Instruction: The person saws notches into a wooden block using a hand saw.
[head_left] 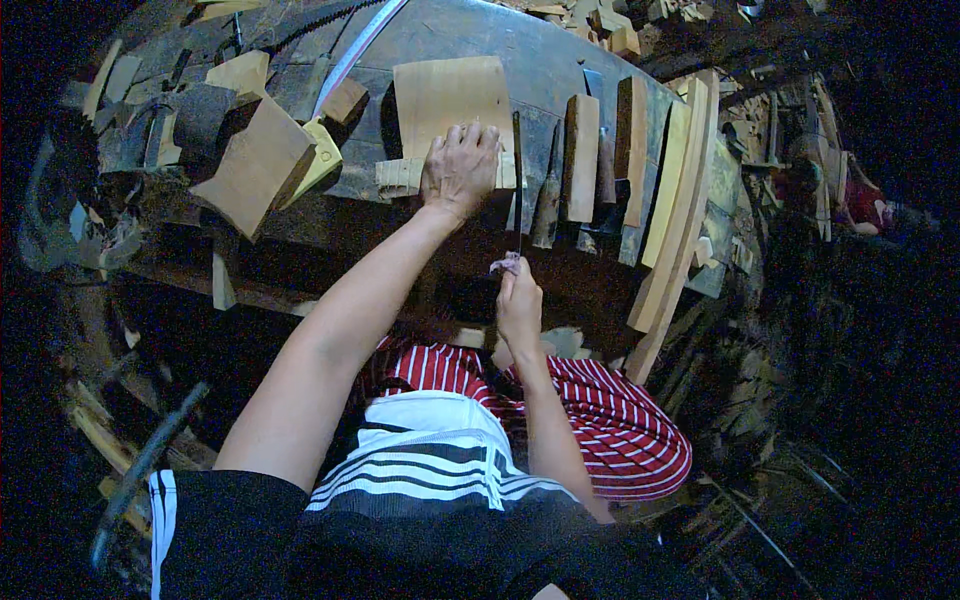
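My left hand (462, 170) lies over a light wooden block (452, 95) on the bench, its bent fingers pressing the block down. Beneath that hand is a paler wood strip (400, 177) at the bench's front edge. A thin, narrow saw (518, 190) stands lengthwise along the right ends of the block and strip. Closed around its near end is my right hand (520, 305), where a scrap of pale cloth (506, 263) shows above the fist. The handle itself is hidden in the fingers.
Right of the saw lie chisels (547, 210), a wooden bar (581, 160) and long boards (680, 220). A shaped wooden piece (260, 165), a yellow tape measure (322, 160) and a small block (346, 100) are at left. Offcuts (612, 30) lie beyond the bench.
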